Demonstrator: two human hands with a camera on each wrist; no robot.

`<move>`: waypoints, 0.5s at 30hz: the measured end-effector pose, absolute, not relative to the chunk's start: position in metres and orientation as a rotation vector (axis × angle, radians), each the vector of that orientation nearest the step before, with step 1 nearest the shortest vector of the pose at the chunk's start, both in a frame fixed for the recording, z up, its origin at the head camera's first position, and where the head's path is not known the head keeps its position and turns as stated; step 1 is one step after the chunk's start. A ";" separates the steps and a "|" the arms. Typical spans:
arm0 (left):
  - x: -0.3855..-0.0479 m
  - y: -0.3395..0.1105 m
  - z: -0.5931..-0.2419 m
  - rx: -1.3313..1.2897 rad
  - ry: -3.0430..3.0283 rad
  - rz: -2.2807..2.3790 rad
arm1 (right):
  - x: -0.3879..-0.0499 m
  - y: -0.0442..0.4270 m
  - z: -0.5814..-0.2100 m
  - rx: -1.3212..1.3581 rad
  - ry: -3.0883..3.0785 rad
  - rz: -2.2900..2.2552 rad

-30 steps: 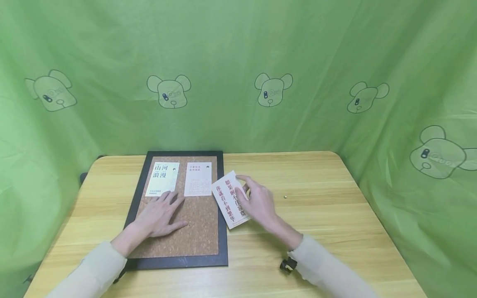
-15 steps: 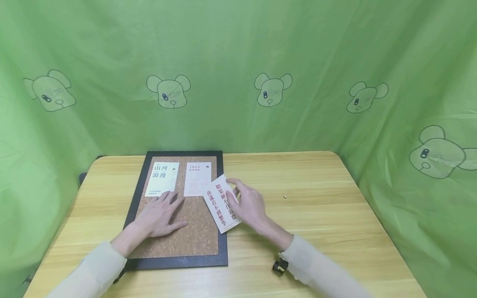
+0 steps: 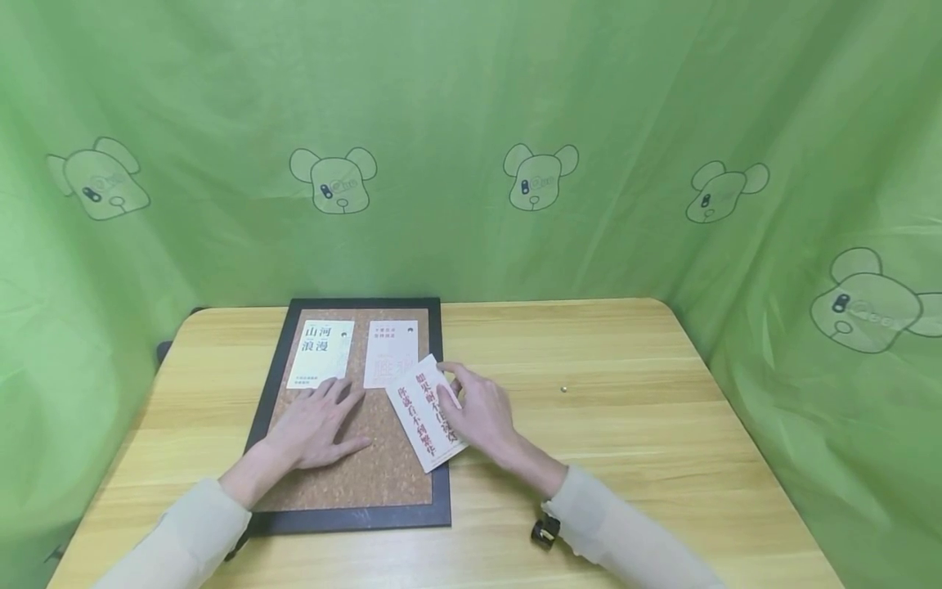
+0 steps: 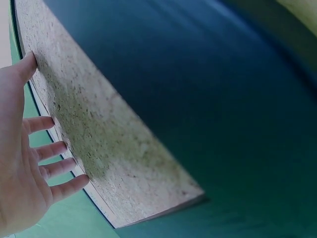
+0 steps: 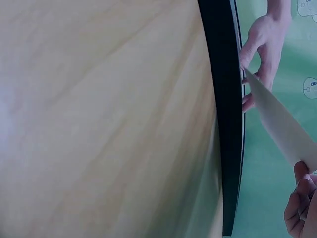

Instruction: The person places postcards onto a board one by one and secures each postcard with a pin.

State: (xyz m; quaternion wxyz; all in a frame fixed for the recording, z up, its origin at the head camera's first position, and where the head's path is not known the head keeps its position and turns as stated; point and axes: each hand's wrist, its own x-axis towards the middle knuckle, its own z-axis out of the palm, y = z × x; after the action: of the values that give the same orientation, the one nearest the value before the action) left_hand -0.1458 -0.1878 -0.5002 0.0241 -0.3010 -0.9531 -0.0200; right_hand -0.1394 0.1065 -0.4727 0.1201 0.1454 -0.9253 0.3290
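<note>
My right hand (image 3: 482, 413) pinches a white card (image 3: 418, 417) with red characters by its right edge. The card is tilted and overlaps the right part of a black-framed cork board (image 3: 353, 466); in the right wrist view the same card (image 5: 280, 121) is above the board. My left hand (image 3: 315, 425) rests on the cork with fingers spread, its fingertips at the lower edge of a white card (image 3: 320, 352) with dark characters. To the right of that card lies a pale pink-printed card (image 3: 390, 348), its lower right corner covered by the held card.
A small shiny object (image 3: 563, 389) lies on the wooden table (image 3: 625, 458) to the right of my right hand. A green curtain (image 3: 456, 245) with bear-head drawings surrounds the table at the back and sides.
My right hand has moved left and slightly toward me with the red-lettered card, which passes from beside the board to over its right part. The left hand has stayed in place.
</note>
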 end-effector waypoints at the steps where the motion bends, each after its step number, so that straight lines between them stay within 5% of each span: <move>1: -0.146 -0.188 -0.500 -0.931 -2.949 -0.062 | -0.139 0.106 -0.474 0.428 -2.706 0.953; 15: -0.146 -0.186 -0.498 -0.904 -3.010 -0.084 | -0.141 0.108 -0.482 0.437 -2.792 0.743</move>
State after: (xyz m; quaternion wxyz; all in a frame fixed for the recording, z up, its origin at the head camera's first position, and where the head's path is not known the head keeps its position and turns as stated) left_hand -0.1462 -0.1862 -0.4978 -0.0012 -0.2877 -0.9574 -0.0268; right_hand -0.1409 0.1080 -0.4818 0.1094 0.1487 -0.9498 0.2527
